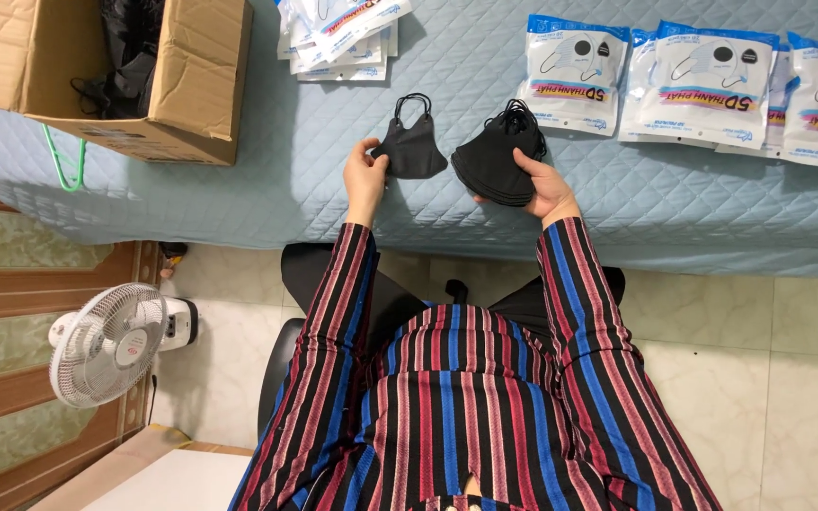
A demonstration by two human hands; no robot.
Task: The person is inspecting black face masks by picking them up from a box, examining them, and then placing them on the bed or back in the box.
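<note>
My left hand (364, 177) pinches the edge of a single black face mask (413, 144) lying on the quilted blue bed cover (239, 199). To the right of it, my right hand (543, 185) grips a fanned stack of black masks (496, 161), ear loops bunched at the top. Both hands sit near the front edge of the bed. My sleeves are striped red, blue and black.
An open cardboard box (191, 95) with black items inside stands at the back left. Printed white mask packets lie in a pile (338, 33) at the back centre and in a row (702, 85) at the back right. A white fan (106, 343) stands on the tiled floor at left.
</note>
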